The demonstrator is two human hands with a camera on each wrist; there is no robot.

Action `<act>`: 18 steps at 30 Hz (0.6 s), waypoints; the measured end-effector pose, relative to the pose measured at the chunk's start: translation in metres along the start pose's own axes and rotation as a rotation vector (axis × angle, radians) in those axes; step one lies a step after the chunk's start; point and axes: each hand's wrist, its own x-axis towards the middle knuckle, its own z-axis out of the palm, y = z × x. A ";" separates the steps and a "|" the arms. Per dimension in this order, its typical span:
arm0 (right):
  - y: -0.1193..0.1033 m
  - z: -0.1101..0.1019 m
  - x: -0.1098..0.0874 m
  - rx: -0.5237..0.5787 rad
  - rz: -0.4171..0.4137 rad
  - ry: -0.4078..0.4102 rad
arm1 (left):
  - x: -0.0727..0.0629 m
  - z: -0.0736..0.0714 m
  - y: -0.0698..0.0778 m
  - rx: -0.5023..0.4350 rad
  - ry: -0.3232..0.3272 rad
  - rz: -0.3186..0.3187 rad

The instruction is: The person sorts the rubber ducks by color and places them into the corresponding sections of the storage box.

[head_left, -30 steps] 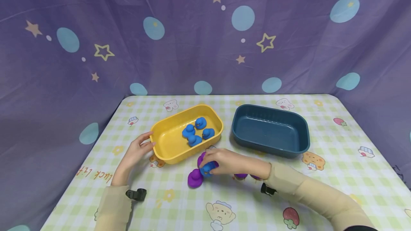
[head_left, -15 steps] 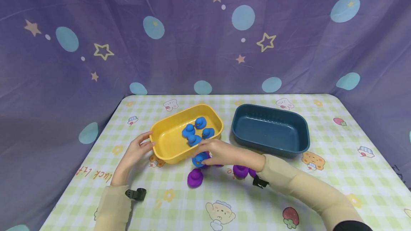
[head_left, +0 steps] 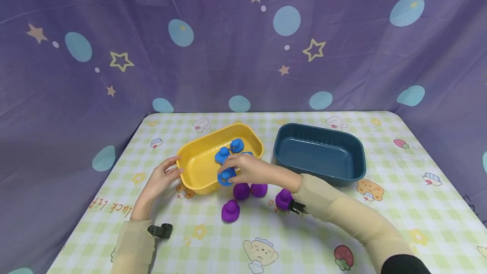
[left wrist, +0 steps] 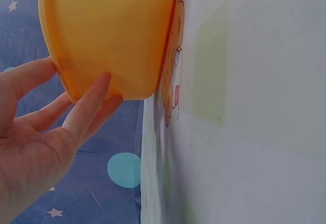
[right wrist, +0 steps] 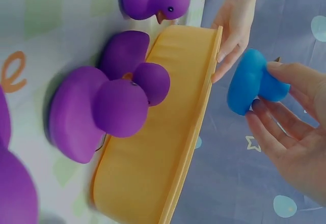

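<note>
My right hand [head_left: 249,169] pinches a blue rubber duck [head_left: 227,176] between thumb and fingers, over the near wall of the yellow bin [head_left: 190,153]. In the right wrist view this duck [right wrist: 247,84] hangs clear above the bin's rim. More blue ducks [head_left: 236,146] lie inside the bin, partly hidden by my right hand. At the bin's left end, my left hand [head_left: 161,179] holds the rim, with some digits over the edge and others against the outer wall [left wrist: 107,40]. Several purple rubber ducks [head_left: 230,211] sit on the table in front of the bin.
A dark teal bin [head_left: 319,153] stands right of the yellow one, with nothing visible inside. Another purple duck [head_left: 284,200] sits beneath my right forearm. The table has a checked cloth [head_left: 213,248]; a purple patterned curtain [head_left: 213,75] hangs behind.
My right hand has lifted the blue duck from among the purple ducks and carried it left and away from me to the yellow bin's near rim. My left hand keeps its place.
</note>
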 end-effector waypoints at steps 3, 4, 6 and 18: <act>0.001 0.000 0.006 0.023 0.027 0.004 | 0.000 0.000 0.000 -0.007 -0.002 0.001; 0.001 0.001 0.008 0.029 0.033 0.008 | -0.001 0.000 0.000 -0.007 -0.004 0.003; 0.003 0.002 0.012 0.040 0.039 0.012 | -0.001 0.000 0.000 -0.008 -0.005 0.005; 0.012 0.007 0.033 0.119 0.094 -0.008 | -0.001 0.000 0.001 -0.008 -0.003 0.004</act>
